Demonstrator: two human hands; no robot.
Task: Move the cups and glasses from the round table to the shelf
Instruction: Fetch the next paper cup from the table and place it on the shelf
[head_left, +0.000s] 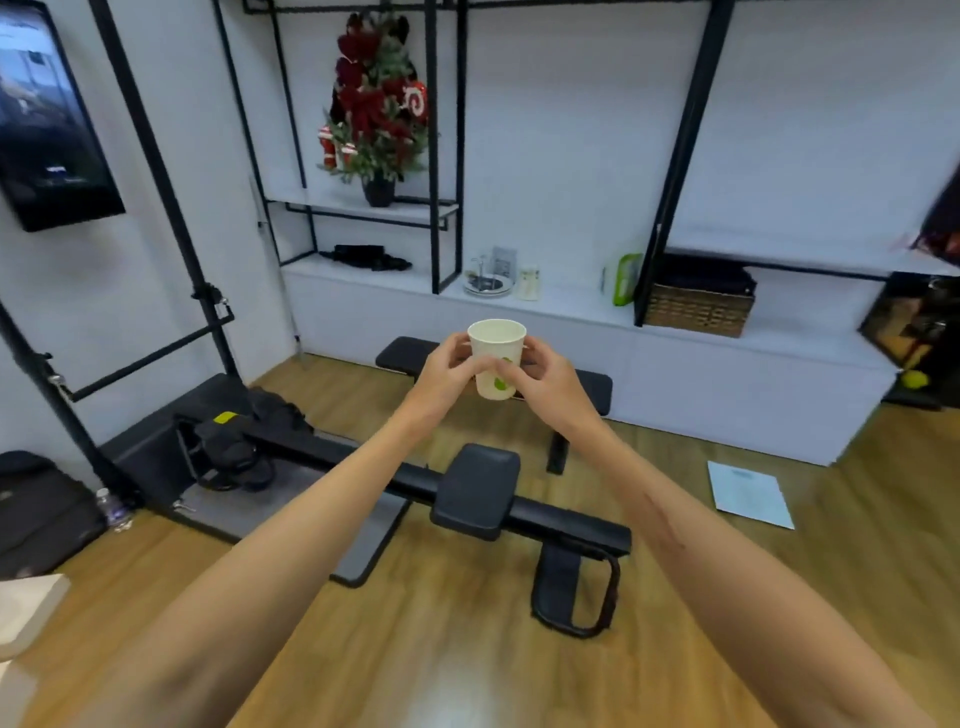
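Mid-carry: paper cup (496, 358) upright in the air, gripped from both sides by left hand (451, 370) and right hand (545, 378), fingers wrapped around it, shelf (561, 304) ahead not yet reached; round table out of view, remaining cups unknowable.

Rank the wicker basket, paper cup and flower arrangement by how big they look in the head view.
1. flower arrangement
2. wicker basket
3. paper cup, though it is held nearer the camera, so its true size is likely smaller still.
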